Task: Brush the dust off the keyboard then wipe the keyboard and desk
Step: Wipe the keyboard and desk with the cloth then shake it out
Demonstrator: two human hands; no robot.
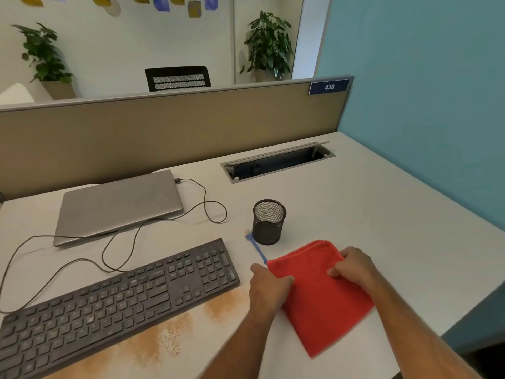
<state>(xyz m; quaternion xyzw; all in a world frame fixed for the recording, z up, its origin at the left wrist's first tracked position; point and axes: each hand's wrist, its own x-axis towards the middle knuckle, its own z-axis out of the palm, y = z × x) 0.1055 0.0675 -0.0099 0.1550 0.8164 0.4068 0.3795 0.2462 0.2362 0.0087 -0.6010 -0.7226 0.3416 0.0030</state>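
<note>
Desk (369, 214): red cloth (322, 299) in both hands' grip.

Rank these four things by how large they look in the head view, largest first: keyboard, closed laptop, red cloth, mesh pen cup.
1. keyboard
2. closed laptop and red cloth: they look alike in area, and the cloth lies nearer the camera, so no ranking between them.
3. mesh pen cup, clearly smallest.

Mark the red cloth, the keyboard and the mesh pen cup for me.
red cloth (325, 305): head view, bare middle of the fabric between the hands.
keyboard (109, 302): head view, centre of the main key block.
mesh pen cup (267, 228): head view, front of its mesh wall.
</note>
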